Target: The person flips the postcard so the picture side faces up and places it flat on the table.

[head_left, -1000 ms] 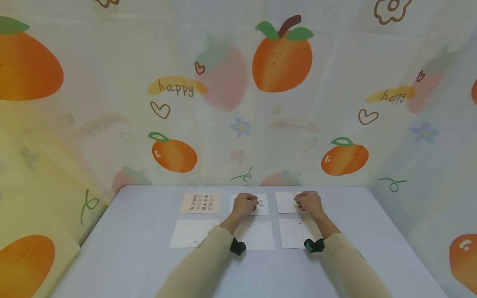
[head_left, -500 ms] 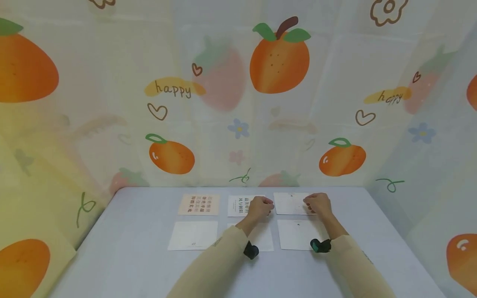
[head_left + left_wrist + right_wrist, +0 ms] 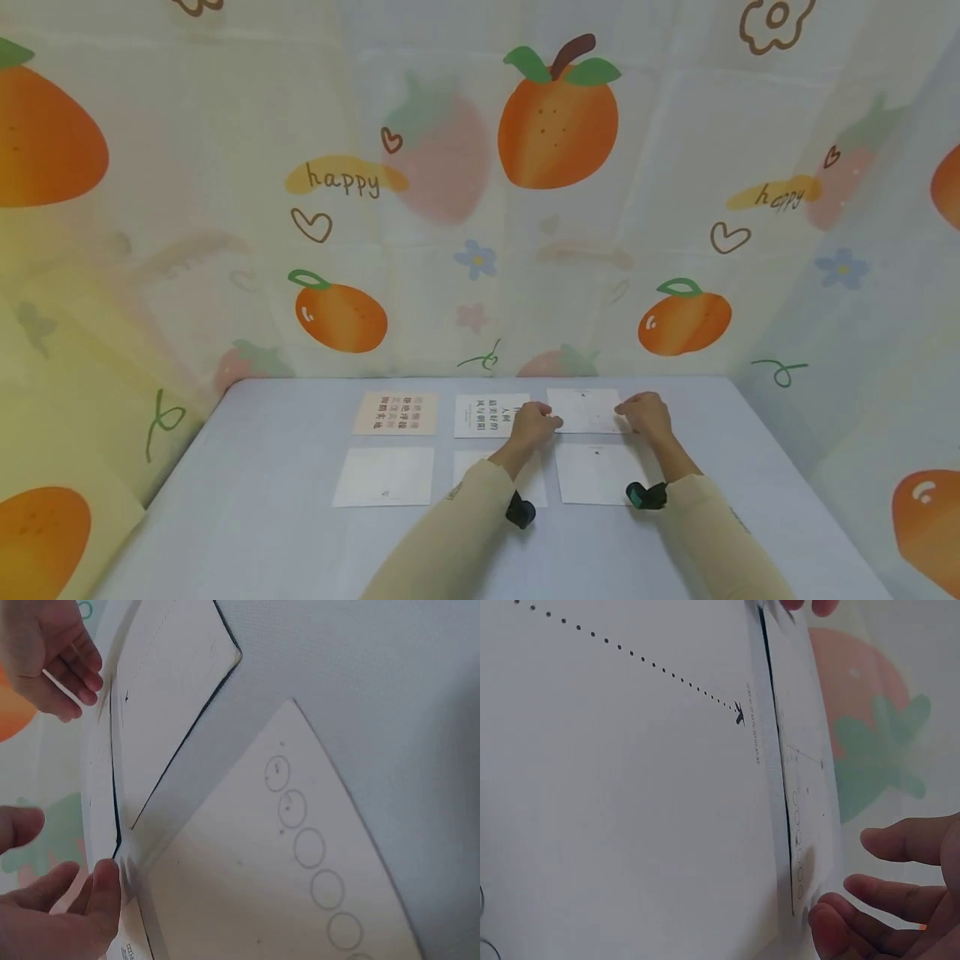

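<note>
A white postcard [image 3: 583, 408] lies blank side up at the back right of the table. At its left edge is my left hand [image 3: 536, 425], fingertips low beside the near corner. My right hand [image 3: 648, 417] is at its right edge. In the left wrist view the left thumb and fingers [image 3: 105, 889] are bent loosely, with nothing seen between them. The right fingers [image 3: 900, 900] are spread apart near the card corner in the right wrist view. Left of my left hand lies a postcard printed with dark characters [image 3: 480, 417], its right end partly covered.
A beige lettered postcard [image 3: 395, 412] lies at the back left. In the front row are a left white postcard [image 3: 384, 475], a middle one [image 3: 467, 467] partly under my left forearm, and a right one [image 3: 596, 475]. A fruit-printed curtain [image 3: 555, 275] rises behind the table [image 3: 247, 500].
My left hand has moved right from over the lettered middle postcard to the back right one, uncovering the lettering. My right hand has shifted slightly right, to that card's edge.
</note>
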### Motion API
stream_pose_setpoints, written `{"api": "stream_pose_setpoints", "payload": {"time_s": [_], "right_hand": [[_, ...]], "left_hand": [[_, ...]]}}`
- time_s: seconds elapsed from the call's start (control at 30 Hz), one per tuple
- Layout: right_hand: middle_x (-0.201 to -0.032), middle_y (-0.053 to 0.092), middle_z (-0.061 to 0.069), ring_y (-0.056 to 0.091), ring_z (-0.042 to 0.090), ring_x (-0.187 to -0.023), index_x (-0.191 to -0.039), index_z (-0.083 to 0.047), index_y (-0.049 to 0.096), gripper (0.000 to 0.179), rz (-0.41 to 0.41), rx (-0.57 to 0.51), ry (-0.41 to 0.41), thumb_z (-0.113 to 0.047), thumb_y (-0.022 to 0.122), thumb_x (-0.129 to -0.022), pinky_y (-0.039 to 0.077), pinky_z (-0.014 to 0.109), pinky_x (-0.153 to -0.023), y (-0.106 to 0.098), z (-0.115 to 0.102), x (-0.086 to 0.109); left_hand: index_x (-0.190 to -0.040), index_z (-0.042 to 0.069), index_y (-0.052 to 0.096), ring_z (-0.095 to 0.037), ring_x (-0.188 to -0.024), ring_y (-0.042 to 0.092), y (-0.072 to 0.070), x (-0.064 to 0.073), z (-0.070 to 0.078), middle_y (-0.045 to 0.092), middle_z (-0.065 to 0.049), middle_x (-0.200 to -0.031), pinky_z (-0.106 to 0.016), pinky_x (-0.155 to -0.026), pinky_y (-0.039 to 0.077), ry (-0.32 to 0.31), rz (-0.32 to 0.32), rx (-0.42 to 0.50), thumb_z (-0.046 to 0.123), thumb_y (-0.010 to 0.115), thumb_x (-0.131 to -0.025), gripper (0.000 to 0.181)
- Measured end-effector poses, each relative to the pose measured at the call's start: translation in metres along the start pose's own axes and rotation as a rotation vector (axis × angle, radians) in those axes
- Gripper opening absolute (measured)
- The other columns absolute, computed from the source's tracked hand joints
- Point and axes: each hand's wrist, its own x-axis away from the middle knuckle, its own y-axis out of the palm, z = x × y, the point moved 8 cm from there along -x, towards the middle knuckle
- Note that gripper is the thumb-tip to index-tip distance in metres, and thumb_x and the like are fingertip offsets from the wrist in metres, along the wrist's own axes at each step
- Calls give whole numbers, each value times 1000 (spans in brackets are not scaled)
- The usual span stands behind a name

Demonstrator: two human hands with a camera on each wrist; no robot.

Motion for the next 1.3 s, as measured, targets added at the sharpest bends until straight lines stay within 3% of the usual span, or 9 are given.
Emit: {"api": "stream_pose_setpoints", "payload": {"time_s": [0.17,0.3,0.47,0.6,0.77,1.03,1.3], "right_hand": [[-112,62,33,59,38,-94,-112,16,58,38,-8,59,-5,-13,60,-87,52,46,-82,3,-4,2],[-112,62,33,58,39,-95,-109,16,58,38,-16,83,-18,-12,63,-84,52,47,-84,5,-5,-1],[-105,64,30,59,30,-80,-107,15,60,35,-14,68,-10,-11,64,-84,53,36,-69,5,-1,-6],[-82,66,19,53,19,-61,-102,15,63,31,-9,28,3,-8,65,-82,44,26,-54,4,3,-7],[-57,53,3,46,13,-50,-93,13,66,24,14,-37,43,-6,65,-79,38,24,-48,4,12,-12],[-49,46,1,45,14,-45,-70,4,60,7,42,-99,109,-2,57,-73,36,24,-44,6,28,-20],[-48,44,1,43,13,-45,-67,2,59,6,46,-114,119,-2,59,-72,35,24,-44,5,31,-21]], "left_hand": [[-127,-9,55,-33,-115,60,8,4,4,62,-22,-125,-40,-98,50,-1,-81,23,16,68,-85,51],[-132,-10,51,-38,-123,56,11,5,4,57,-24,-132,-44,-103,47,5,-105,54,17,66,-87,54],[-128,-10,54,-38,-123,55,11,3,-1,57,-25,-133,-43,-102,48,-23,-93,84,16,64,-89,48],[-126,-11,55,-38,-121,57,8,5,-3,57,-26,-131,-42,-100,50,-50,-90,116,14,64,-89,46],[-126,-10,56,-37,-119,58,6,6,-2,57,-26,-131,-41,-99,50,-64,-90,136,14,65,-88,45],[-127,-8,56,-34,-114,62,7,5,-6,60,-23,-128,-39,-96,53,-69,-95,129,16,63,-89,45],[-124,-9,57,-36,-118,58,8,4,-7,59,-24,-128,-41,-98,51,-78,-65,131,14,65,-87,44]]}}
